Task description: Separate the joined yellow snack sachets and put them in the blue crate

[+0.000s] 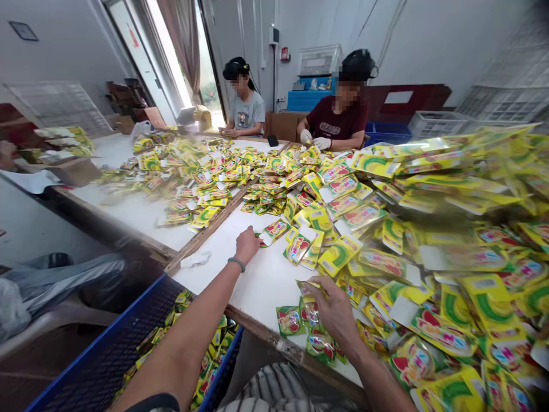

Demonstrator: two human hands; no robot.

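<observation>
Pinching a packet with the right grip. Can't tell what the left grip has; the long packet beside it slants away rightward.

Workshop: packet heaps, blue crate, workers round shared table.

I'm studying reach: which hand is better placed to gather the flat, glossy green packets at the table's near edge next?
Likely the right hand: it's close to those packets, the left hand farther off.
</observation>
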